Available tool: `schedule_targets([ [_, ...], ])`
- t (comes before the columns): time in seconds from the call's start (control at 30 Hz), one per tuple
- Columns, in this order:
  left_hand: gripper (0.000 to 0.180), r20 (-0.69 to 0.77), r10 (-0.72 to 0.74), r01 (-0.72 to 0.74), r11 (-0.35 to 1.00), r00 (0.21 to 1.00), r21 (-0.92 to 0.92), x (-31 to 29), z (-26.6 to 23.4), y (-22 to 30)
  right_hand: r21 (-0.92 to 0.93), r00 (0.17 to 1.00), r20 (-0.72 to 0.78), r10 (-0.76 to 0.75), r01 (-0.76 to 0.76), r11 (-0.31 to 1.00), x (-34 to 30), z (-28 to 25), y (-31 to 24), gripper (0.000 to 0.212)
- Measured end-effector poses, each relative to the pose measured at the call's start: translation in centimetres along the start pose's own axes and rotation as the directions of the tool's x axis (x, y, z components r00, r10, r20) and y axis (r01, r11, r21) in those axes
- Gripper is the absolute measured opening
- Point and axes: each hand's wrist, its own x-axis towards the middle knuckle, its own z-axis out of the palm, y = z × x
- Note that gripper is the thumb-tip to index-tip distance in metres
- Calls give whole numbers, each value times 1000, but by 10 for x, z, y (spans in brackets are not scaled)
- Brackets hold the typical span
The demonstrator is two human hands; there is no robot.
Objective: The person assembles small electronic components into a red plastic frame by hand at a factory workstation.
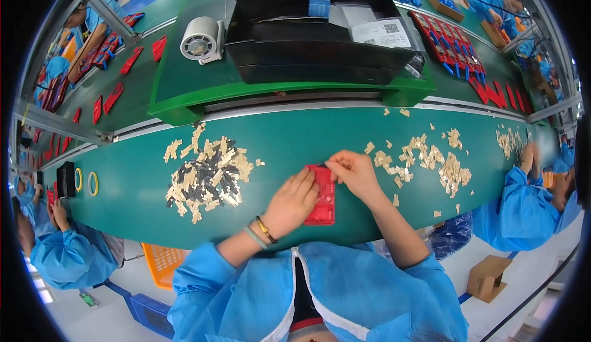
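A red plastic case (324, 209) with moulded recesses lies on the green table in front of me. My left hand (292, 203) rests flat over its left side, fingers stretched out and touching it. At the case's far end, my right hand (354, 173) is closed in a pinch. A small dark strip (320, 164) shows at its fingertips; its exact kind is too small to make out. Left of the case spreads a heap of small flat pieces, gold-coloured and dark grey (209, 179). To the right lie scattered gold-coloured metal pieces (431, 160).
Beyond the table edge, a green raised shelf (246, 91) carries a black box (314, 59) and a small white fan (202, 40). Yellow tape rings (93, 183) lie at the left. Co-workers in blue sit on both sides. Red cases (446, 46) fill the far right.
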Motion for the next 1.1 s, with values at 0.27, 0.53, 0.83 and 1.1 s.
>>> schedule_targets([
  [0.27,34,8,-104,103,993,995,56,-2,6,17,-5,990,68,124,-124,992,3,7,5,9],
  [0.53,34,4,-124,124,992,992,30,-2,7,17,-77,997,26,71,-69,995,5,13,17,10],
  [0.83,29,21,-153,154,979,988,-130,6,3,8,-369,998,22,-55,59,927,3,14,3,13],
  [1.1,28,53,-122,128,983,991,-132,11,-4,5,-850,934,40,-354,218,480,-30,6,-17,22],
])
